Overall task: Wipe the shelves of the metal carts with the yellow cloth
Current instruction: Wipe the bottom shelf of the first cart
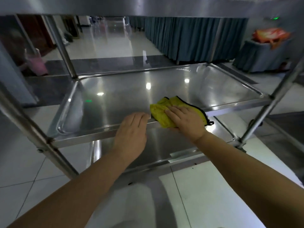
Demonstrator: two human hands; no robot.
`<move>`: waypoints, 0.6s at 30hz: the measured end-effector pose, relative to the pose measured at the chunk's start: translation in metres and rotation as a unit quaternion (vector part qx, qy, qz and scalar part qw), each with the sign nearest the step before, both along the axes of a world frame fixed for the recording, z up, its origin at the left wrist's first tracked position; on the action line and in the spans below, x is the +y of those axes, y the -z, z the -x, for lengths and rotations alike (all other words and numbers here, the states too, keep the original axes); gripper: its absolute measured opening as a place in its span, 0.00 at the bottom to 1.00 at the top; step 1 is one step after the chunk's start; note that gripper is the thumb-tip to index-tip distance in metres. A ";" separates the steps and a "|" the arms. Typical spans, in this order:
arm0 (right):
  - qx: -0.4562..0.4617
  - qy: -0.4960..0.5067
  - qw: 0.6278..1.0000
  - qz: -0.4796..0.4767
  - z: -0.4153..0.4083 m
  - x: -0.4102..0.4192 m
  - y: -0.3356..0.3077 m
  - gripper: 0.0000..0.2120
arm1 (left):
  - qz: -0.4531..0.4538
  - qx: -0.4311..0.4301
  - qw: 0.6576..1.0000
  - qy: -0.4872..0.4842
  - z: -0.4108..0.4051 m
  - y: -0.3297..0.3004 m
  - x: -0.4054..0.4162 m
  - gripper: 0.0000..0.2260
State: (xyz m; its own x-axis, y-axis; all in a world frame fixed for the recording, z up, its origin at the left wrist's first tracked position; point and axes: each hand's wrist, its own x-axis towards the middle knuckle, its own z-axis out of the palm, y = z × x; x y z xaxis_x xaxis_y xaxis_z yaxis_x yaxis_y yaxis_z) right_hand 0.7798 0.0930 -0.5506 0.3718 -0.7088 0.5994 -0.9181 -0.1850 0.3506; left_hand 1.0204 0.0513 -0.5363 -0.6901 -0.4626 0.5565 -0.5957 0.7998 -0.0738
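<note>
Pressing down with my right hand (184, 120), I keep my fingers straight and close together on top of the yellow cloth (166, 111), which lies crumpled at the near edge of the middle shelf (115, 89) of the metal cart (62, 46), right of centre. Part of the cloth spills over the front rim, and its black-trimmed corner with a small loop hangs just past my wrist side. My left hand (131, 129) rests just beside the cloth on that same front rim, fingers flat and together, tips reaching onto the shelf lip; whether my thumb hooks under the rim I cannot tell. A lower shelf (164, 145) shows beneath my hands. Beyond the cart stand tables skirted in blue-grey drapes (189, 40) on a glossy tiled floor (107, 41).
</note>
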 end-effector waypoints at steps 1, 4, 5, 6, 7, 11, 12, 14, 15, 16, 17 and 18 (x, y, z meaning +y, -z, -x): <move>-0.002 0.008 1.000 0.014 0.017 0.005 0.001 0.25 | -0.003 -0.015 1.000 0.001 0.019 0.000 0.003 0.24; -0.018 0.041 0.998 0.042 0.068 0.021 0.006 0.24 | -0.032 -0.071 0.997 -0.020 0.069 0.004 0.016 0.30; -0.020 0.053 0.997 0.046 0.085 0.026 0.008 0.24 | -0.041 -0.089 0.995 -0.033 0.082 0.005 0.021 0.32; -0.026 0.065 0.997 0.044 0.101 0.031 0.009 0.24 | -0.048 -0.100 0.993 -0.048 0.092 0.006 0.026 0.33; -0.035 0.075 0.996 0.040 0.117 0.036 0.010 0.25 | -0.052 -0.107 0.991 -0.064 0.099 0.007 0.029 0.33; -0.075 0.112 0.991 0.017 0.173 0.056 0.003 0.30 | -0.050 -0.116 0.984 -0.124 0.118 0.004 0.036 0.31; -0.082 0.122 0.989 0.009 0.186 0.061 0.000 0.29 | -0.048 -0.123 0.982 -0.139 0.123 0.002 0.037 0.31; -0.095 0.143 0.985 -0.011 0.209 0.070 -0.002 0.28 | -0.041 -0.134 0.976 -0.165 0.132 -0.001 0.040 0.28; -0.104 0.153 0.982 -0.028 0.220 0.074 -0.003 0.29 | -0.039 -0.136 0.975 -0.173 0.135 -0.002 0.043 0.27; -0.114 0.164 0.979 -0.046 0.230 0.079 -0.004 0.29 | -0.041 -0.139 0.973 -0.181 0.138 -0.003 0.046 0.26; -0.122 0.175 0.975 -0.059 0.240 0.083 -0.004 0.30 | -0.054 -0.152 0.968 -0.194 0.141 -0.005 0.051 0.27; -0.131 0.188 0.971 -0.071 0.251 0.089 -0.006 0.30 | -0.069 -0.167 0.960 -0.215 0.143 -0.008 0.057 0.28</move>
